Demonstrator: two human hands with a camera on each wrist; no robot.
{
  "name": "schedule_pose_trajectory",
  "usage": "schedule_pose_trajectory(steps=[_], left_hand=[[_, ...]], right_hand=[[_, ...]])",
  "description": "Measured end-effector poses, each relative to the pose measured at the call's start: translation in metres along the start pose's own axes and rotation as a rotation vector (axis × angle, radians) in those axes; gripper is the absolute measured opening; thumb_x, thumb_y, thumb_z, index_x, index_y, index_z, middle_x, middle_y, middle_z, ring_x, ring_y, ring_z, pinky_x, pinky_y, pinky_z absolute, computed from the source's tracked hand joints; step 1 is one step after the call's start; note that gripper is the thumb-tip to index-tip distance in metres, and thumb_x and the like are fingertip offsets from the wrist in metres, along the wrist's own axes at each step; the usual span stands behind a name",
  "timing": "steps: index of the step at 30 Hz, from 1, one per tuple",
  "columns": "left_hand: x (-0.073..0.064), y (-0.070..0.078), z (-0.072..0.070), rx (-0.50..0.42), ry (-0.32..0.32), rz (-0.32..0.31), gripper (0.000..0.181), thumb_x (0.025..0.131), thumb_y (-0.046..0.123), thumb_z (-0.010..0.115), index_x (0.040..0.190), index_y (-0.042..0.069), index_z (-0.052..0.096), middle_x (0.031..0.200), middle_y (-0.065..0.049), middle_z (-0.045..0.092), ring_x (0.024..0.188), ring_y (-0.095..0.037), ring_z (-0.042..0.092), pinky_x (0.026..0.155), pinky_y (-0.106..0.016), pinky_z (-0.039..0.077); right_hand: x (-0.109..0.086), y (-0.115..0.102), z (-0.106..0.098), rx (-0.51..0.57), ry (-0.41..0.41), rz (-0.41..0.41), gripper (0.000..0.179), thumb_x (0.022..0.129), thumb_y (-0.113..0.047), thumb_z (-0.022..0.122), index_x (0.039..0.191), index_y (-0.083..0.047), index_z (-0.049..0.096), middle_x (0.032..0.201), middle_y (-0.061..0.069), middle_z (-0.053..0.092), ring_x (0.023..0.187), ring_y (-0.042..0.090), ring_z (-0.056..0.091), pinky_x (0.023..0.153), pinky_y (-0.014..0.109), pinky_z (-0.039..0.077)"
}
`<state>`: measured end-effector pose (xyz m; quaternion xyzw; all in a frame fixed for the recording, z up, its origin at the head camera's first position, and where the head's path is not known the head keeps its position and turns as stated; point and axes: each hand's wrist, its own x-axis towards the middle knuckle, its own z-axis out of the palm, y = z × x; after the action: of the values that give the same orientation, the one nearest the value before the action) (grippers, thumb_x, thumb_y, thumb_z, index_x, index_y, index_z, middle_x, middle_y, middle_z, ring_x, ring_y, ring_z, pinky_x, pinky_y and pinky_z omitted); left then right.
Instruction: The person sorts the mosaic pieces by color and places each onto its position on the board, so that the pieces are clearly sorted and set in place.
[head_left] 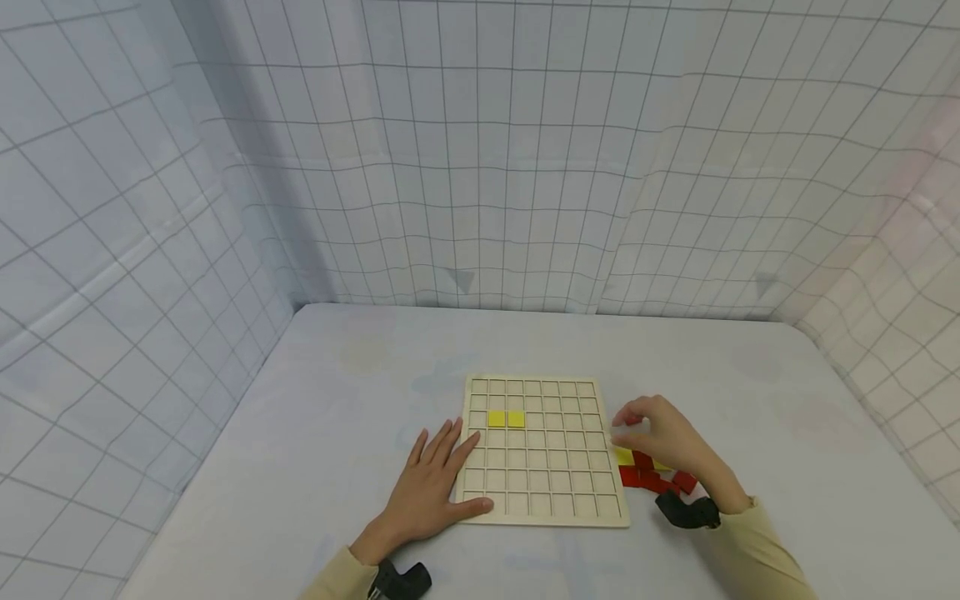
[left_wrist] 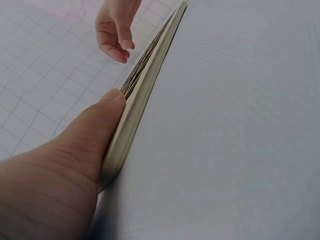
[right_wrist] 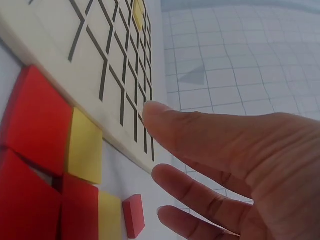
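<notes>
A pale grid board lies flat, with two yellow square tiles side by side in cells of its upper left part. My left hand rests along the board's left edge, fingers spread, and its thumb lies over the rim in the left wrist view. Just right of the board my right hand hovers, fingers loosely bent. In the right wrist view a gap shows between its thumb and fingers, with nothing in it. Close by are red tiles and yellow tiles, partly hidden under this hand in the head view.
The white table carries the board and the loose tiles. A white cloth with a dark grid hangs behind the table and along both sides. A small red tile lies a little apart from the others.
</notes>
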<state>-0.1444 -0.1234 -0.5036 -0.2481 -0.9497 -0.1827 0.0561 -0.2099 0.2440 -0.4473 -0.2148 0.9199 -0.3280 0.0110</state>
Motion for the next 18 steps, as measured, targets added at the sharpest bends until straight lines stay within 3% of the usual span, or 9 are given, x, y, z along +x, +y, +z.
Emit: schedule_pose_trajectory(steps=[5, 18], left_hand=[[0.0, 0.0, 0.0, 0.004, 0.0, 0.0, 0.091, 0.083, 0.072, 0.049, 0.152, 0.016, 0.027, 0.156, -0.012, 0.018, 0.143, -0.025, 0.007, 0.112, -0.051, 0.002], [0.0, 0.001, -0.001, -0.003, 0.008, 0.001, 0.09, 0.083, 0.071, 0.049, 0.151, 0.015, 0.03, 0.155, -0.012, 0.019, 0.143, -0.027, 0.009, 0.112, -0.051, 0.002]], right_hand=[[-0.001, 0.007, -0.001, -0.021, -0.031, -0.019, 0.013, 0.076, -0.013, 0.081, 0.081, -0.016, 0.069, 0.087, -0.006, 0.063, 0.089, 0.023, 0.052, 0.08, 0.046, 0.045], [-0.005, 0.014, 0.003, -0.022, -0.078, 0.001, 0.023, 0.071, -0.024, 0.085, 0.084, -0.017, 0.068, 0.086, -0.009, 0.059, 0.089, 0.02, 0.046, 0.077, 0.04, 0.041]])
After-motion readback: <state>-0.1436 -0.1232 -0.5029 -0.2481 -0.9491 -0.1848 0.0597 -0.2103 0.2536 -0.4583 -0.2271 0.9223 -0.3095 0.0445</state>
